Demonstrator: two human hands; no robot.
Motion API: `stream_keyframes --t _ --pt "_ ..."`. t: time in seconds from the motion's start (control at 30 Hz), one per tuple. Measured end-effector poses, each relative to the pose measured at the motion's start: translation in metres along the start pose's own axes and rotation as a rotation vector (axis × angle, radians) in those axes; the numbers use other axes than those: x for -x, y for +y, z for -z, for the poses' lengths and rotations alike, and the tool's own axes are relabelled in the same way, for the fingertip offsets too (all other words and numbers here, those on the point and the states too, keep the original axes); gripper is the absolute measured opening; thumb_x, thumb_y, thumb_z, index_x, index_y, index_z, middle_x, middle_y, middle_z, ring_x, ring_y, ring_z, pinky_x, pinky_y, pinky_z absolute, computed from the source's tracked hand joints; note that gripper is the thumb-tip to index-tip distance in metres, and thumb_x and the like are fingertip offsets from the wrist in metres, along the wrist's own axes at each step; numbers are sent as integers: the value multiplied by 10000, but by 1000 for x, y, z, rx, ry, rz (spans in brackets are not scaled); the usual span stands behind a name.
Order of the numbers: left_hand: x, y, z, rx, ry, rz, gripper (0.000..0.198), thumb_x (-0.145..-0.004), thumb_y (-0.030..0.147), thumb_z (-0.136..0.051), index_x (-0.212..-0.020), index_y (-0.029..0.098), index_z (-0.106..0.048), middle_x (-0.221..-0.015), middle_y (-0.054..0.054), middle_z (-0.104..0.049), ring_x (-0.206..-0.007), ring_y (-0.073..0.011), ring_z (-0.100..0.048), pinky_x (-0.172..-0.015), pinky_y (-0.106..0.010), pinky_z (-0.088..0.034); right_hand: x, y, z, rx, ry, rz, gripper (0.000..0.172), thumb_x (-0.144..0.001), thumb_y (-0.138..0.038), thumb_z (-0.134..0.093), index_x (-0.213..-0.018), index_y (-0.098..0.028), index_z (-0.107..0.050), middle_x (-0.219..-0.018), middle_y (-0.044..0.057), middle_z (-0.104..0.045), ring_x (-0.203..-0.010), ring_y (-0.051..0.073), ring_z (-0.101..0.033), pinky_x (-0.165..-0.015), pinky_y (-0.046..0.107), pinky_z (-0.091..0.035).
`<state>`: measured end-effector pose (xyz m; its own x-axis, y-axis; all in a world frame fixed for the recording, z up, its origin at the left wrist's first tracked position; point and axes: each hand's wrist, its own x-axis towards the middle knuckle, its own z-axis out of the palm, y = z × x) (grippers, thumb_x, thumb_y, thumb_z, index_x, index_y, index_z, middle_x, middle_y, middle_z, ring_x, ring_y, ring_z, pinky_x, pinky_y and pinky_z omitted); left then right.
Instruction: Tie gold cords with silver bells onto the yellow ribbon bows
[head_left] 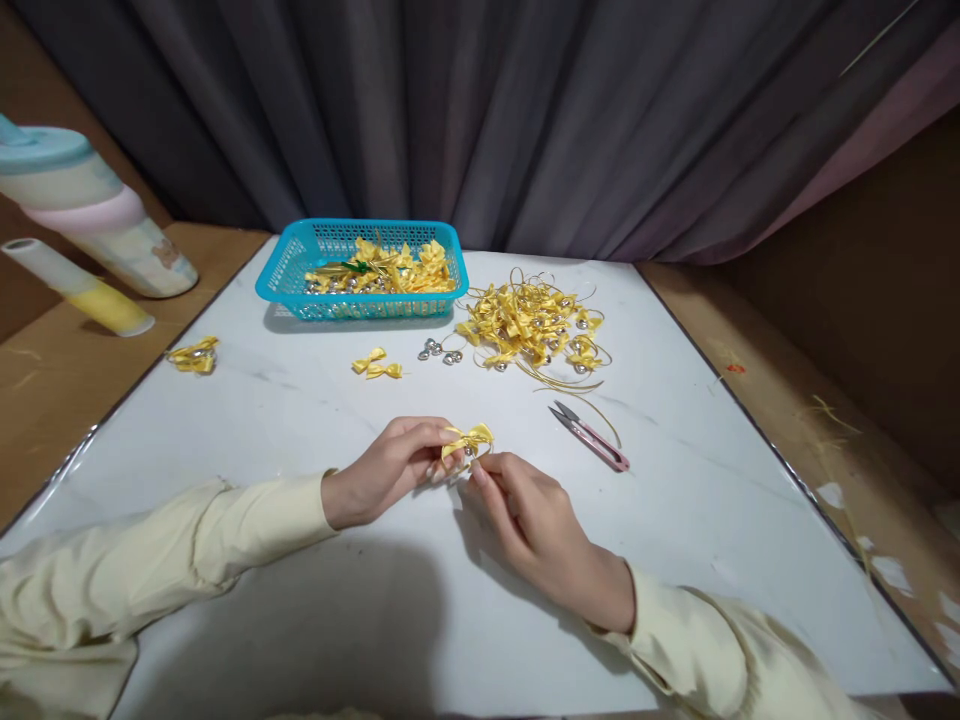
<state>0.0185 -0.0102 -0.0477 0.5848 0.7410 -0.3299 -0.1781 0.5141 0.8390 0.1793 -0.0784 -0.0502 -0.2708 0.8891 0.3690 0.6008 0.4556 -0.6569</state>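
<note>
Your left hand [390, 467] pinches a yellow bow [475, 436]; your right hand [534, 508] is closed on what looks like its cord [492, 447]. Marbled tabletop [697, 490] under your fingers; blue basket [282, 268], then dark curtain [525, 130] beyond.

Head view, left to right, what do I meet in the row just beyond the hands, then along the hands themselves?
Beyond: small yellow bundle, pair of bows, silver beads, big yellow pile. Nearer: left hand, held bow, right hand.
</note>
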Motion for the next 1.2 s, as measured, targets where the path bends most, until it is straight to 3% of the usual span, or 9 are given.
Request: stream_keyframes --t 0.33,0.73,1.2 --pt "0 1 0 -17 -35 -37 230 -718 271 -592 -555 135 -502 -547 23 -450 -536 -83 -387 -518 -202 -324 -1 -4 3 -83 -34 -58 149 -938 -158 -360 -854 -191 -478 -675 4 -564 -535 100 -494 -516 214 -399" --pt "-1 1 3 92 -48 75 225 -696 250 -599 -546 139 -475 -537 32 -443 -524 -70 -374 -521 -189 -328 -1 -1 1 -44 -25 -10 141 -936 -142 -361 -851 -185 -465 -702 15 -554 -580 111 -492 -545 224 -389" --pt "-3 1 5 156 -113 87 224 -719 195 -556 -524 121 -476 -514 26 -415 -485 -65 -341 -508 -199 -292 -1 3 -3 -50 -66 18 139 -924 -107 -350 -842 -188 -427 -712 22 -517 -640 132 -476 -567 235 -392"
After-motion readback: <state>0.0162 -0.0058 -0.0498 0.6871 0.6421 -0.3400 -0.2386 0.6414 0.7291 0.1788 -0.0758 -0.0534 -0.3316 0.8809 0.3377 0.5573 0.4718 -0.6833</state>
